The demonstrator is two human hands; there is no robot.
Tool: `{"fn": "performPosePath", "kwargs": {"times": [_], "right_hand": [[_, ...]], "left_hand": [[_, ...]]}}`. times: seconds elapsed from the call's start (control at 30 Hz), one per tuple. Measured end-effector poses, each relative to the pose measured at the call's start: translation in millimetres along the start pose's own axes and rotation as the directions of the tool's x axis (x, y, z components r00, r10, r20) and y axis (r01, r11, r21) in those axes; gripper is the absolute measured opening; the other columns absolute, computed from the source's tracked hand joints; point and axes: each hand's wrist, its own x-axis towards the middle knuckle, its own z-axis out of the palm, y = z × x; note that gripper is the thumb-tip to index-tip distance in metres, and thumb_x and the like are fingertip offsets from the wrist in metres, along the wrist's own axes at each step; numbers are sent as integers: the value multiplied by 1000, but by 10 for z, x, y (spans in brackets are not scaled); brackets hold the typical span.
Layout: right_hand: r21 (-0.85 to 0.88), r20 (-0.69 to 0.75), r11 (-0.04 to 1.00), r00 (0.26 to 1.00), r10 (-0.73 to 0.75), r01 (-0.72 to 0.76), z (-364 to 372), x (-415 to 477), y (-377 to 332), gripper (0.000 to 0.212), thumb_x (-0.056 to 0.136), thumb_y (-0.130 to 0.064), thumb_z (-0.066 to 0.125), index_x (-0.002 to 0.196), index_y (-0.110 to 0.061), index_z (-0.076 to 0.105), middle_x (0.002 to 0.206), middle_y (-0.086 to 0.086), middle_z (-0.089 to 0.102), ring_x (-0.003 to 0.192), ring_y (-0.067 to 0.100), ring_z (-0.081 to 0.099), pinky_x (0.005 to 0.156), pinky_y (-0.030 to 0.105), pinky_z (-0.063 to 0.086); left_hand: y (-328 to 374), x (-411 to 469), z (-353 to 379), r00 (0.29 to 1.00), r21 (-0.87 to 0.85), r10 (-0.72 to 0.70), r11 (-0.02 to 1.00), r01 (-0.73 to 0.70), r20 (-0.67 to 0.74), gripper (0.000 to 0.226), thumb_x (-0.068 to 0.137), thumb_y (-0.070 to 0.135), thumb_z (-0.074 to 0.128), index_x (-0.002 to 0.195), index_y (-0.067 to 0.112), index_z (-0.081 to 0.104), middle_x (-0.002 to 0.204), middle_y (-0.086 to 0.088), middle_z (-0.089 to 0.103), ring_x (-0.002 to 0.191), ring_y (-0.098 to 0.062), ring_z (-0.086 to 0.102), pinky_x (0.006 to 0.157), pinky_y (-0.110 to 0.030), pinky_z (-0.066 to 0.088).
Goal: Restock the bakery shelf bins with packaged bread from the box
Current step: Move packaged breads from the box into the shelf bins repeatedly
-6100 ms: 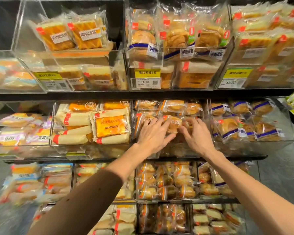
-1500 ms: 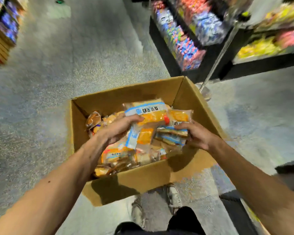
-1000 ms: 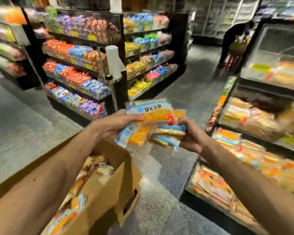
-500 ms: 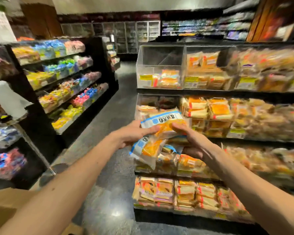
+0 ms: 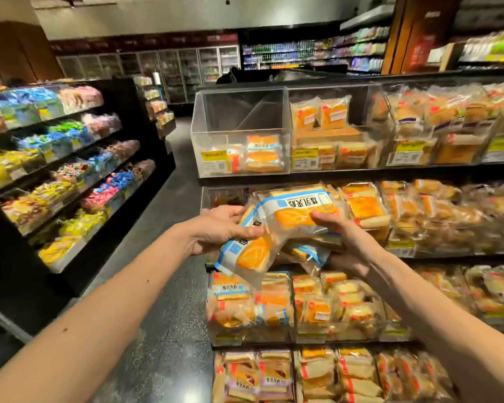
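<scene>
While both the left hand (image 5: pixel 219 228) and right hand (image 5: pixel 348 241) grip them, the crinkly clear-plastic bread packs (image 5: pixel 296 206) show blue-white labels, orange loaves.

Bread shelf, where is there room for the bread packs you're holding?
The top left clear bin is mostly bare: only a few packs lie at its front, and the orange packs border it on the right. The bottom rows and the bins further right are crammed.
</scene>
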Motion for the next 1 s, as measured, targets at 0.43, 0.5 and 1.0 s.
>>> {"fn": "performPosePath", "kwargs": {"times": [0.43,0.5,1.0], "right_hand": [[37,-116,938,934,-338,344,683,1705,-1348,58,66,-25,80,118,-3,67,140,15,57,123,35,60,95,49,54],[23,-106,923,919,-379,384,752,1841,-1587,20,73,-23,69,89,-11,74,114,11,73,101,27,72,83,41,61],[-121,-185,878,859,-478,463,640,2686,-2118,53,68,-25,73,120,-17,69,107,2,76,100,21,73,84,43,59]], "left_hand": [[1447,1569,-1516,903,208,430,881,-425,22,35,79,3,76,111,13,65,105,-5,75,89,-10,71,76,-25,59],[1665,1786,-1612,884,206,467,862,-464,37,31,79,3,77,106,14,65,100,-5,76,87,-12,71,76,-27,60],[2118,3095,-2523,842,572,538,680,-459,36,44,76,18,85,113,10,64,99,-5,75,92,-22,72,80,-40,59]]}}
